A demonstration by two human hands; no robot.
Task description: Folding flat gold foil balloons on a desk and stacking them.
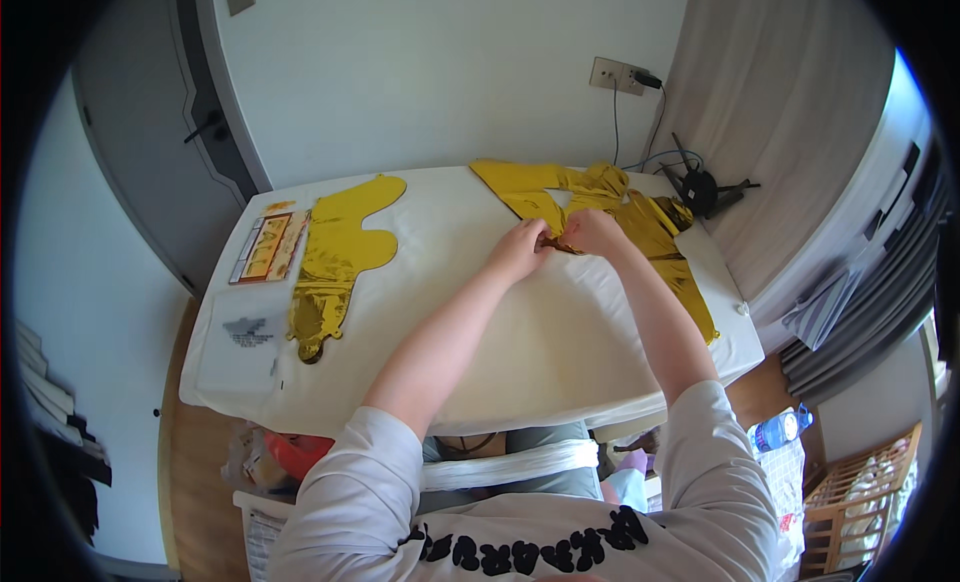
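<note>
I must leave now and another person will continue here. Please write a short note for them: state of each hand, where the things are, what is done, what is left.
Left hand and right hand: both pinch one spot on the gold foil balloon, which lies flat and crumpled at the table's far right.
Second gold foil balloon: flat at the far left, untouched, beside a printed card and a clear plastic bag.
Done: both balloons are out and laid flat.
Left: neither is inflated.

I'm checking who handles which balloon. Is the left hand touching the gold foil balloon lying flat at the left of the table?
Apart. The head view shows the left hand on the crumpled gold foil piece, with bare white tabletop between it and the flat gold foil balloon.
</note>
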